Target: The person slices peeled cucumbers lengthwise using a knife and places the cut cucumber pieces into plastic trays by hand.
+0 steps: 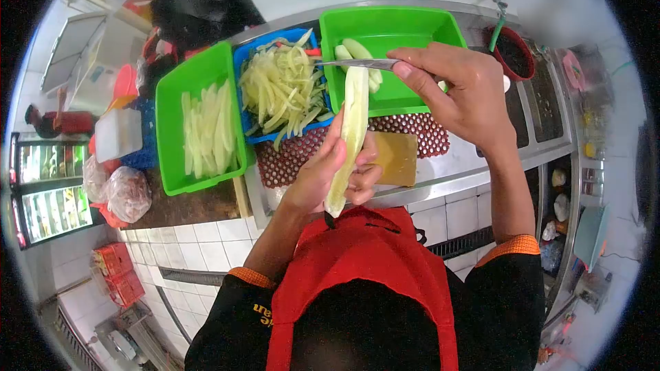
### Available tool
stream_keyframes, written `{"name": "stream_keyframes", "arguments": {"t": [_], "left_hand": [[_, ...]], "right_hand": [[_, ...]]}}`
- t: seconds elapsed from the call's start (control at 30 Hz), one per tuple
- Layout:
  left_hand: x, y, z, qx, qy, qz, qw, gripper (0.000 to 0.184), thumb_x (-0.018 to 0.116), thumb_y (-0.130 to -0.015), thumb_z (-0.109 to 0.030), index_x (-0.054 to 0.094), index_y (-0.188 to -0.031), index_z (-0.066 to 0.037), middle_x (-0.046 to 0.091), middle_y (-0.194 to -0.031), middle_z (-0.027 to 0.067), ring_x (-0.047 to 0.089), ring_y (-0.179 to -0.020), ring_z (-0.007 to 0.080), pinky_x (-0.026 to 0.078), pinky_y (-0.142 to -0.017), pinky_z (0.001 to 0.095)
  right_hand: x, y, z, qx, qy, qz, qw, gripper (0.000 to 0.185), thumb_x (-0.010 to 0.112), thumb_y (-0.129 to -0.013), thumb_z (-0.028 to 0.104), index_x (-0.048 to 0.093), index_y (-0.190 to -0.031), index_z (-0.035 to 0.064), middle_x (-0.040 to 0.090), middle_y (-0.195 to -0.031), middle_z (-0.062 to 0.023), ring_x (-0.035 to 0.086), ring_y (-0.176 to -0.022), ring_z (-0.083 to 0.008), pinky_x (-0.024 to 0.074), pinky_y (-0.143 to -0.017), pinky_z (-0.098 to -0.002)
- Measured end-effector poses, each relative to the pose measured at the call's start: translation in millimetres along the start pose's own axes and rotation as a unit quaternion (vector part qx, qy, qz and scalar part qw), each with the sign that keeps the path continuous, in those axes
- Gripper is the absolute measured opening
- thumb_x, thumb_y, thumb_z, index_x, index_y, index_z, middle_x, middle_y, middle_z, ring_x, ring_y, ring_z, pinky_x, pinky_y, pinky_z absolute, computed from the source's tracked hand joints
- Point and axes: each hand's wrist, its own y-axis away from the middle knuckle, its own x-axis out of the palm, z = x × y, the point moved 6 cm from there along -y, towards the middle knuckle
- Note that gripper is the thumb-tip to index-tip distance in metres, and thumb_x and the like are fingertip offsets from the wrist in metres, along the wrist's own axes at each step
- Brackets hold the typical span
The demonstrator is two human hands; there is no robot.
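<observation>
My left hand (335, 168) is wrapped round a long, pale peeled cucumber (353, 113), held upright in front of the red apron. With my right hand (457, 89) I grip a knife (371, 64); its handle is hidden in the fingers. The blade lies level across the cucumber's upper end and points left. Beyond the blade, several peeled cucumbers (359, 52) rest in a green tub (419, 27). A heap of pale peelings (283, 86) fills the blue basket (245, 55) to the left. Peeled lengths (208, 127) lie side by side in another green tub (167, 106).
Under my hands are a red-brown perforated mat (289, 158) and a yellowish block (397, 158) near the metal counter's edge (447, 189). A dark red bucket (514, 53) with a green hose stands at the right. White container (118, 134) and plastic bags (128, 196) sit at the left.
</observation>
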Motion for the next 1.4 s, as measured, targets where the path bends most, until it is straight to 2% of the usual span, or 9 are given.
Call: {"name": "stream_keyframes", "arguments": {"t": [0.37,0.63,0.7,0.83,0.9,1.03,1.13,1.3,1.4], "left_hand": [[1,6,-3,-0.001,0.009,-0.023,1.000,0.059,0.036,-0.101,-0.033,0.001,-0.149,-0.035,0.031,-0.088,0.0046,0.027,-0.060,0.0128,0.028,-0.048,0.0222],[2,9,0,-0.021,-0.002,-0.036,0.999,0.061,0.039,-0.100,-0.035,0.001,-0.149,-0.036,0.031,-0.088,0.0045,0.027,-0.060,0.0125,0.027,-0.048,0.0225],[0,8,3,-0.028,-0.009,-0.059,0.998,0.055,0.047,-0.096,-0.042,0.020,-0.142,-0.038,0.035,-0.086,0.0026,0.029,-0.056,0.0120,0.031,-0.043,0.0225],[-6,6,3,-0.031,-0.010,-0.074,0.997,0.056,0.049,-0.095,-0.044,0.020,-0.142,-0.038,0.035,-0.085,0.0025,0.030,-0.058,0.0123,0.031,-0.043,0.0216],[-7,7,3,-0.019,0.041,0.003,0.999,0.058,0.039,-0.096,-0.051,0.017,-0.145,-0.032,0.036,-0.093,0.0039,0.036,-0.066,0.0166,0.033,-0.051,0.0250],[-13,18,19,0.057,0.172,-0.051,0.982,0.063,0.033,-0.093,-0.060,0.018,-0.147,-0.030,0.045,-0.109,0.0039,0.044,-0.085,0.0208,0.041,-0.068,0.0332],[-28,35,47,0.025,0.200,-0.089,0.975,0.064,0.026,-0.094,-0.062,0.019,-0.149,-0.030,0.046,-0.134,-0.0010,0.044,-0.117,0.0234,0.035,-0.094,0.0443],[-36,52,49,0.028,0.238,-0.183,0.953,0.059,0.026,-0.097,-0.054,0.017,-0.149,-0.028,0.041,-0.141,0.0065,0.046,-0.117,0.0286,0.035,-0.101,0.0483],[-41,59,49,0.057,0.271,-0.121,0.953,0.059,0.026,-0.098,-0.050,0.013,-0.150,-0.025,0.036,-0.144,0.0130,0.046,-0.119,0.0303,0.034,-0.103,0.0466]], "right_hand": [[-3,-8,16,-0.067,0.075,-0.011,0.995,0.012,0.069,-0.081,0.015,0.071,-0.088,0.0055,0.060,-0.061,-0.0069,0.058,-0.053,-0.0200,0.0424,-0.048,-0.0308],[11,8,5,0.006,-0.015,0.048,0.999,0.013,0.068,-0.082,0.017,0.071,-0.087,0.0061,0.062,-0.065,-0.0082,0.059,-0.055,-0.0217,0.0432,-0.049,-0.0316],[15,13,3,0.031,-0.037,0.062,0.997,0.013,0.068,-0.082,0.018,0.071,-0.086,0.0060,0.062,-0.065,-0.0084,0.059,-0.055,-0.0220,0.0433,-0.049,-0.0315],[26,22,10,0.004,-0.078,0.090,0.993,0.014,0.068,-0.082,0.019,0.071,-0.086,0.0059,0.063,-0.065,-0.0089,0.059,-0.054,-0.0229,0.0432,-0.049,-0.0315],[32,25,5,0.055,-0.072,0.107,0.990,0.015,0.068,-0.082,0.020,0.071,-0.088,0.0066,0.064,-0.067,-0.0091,0.060,-0.056,-0.0235,0.0433,-0.049,-0.0320],[47,38,16,0.046,-0.088,0.121,0.988,0.015,0.068,-0.082,0.020,0.071,-0.089,0.0069,0.065,-0.070,-0.0094,0.062,-0.058,-0.0245,0.0444,-0.050,-0.0325],[68,57,30,0.043,-0.120,0.159,0.979,0.013,0.069,-0.078,0.017,0.071,-0.087,0.0075,0.066,-0.073,-0.0106,0.064,-0.064,-0.0280,0.0489,-0.056,-0.0339],[89,85,50,0.033,-0.161,0.227,0.960,0.012,0.070,-0.076,0.017,0.071,-0.084,0.0085,0.066,-0.074,-0.0100,0.064,-0.066,-0.0286,0.0493,-0.056,-0.0346],[91,96,61,0.030,-0.171,0.277,0.945,0.011,0.070,-0.076,0.017,0.070,-0.084,0.0091,0.066,-0.075,-0.0097,0.064,-0.066,-0.0282,0.0489,-0.056,-0.0346]]}}
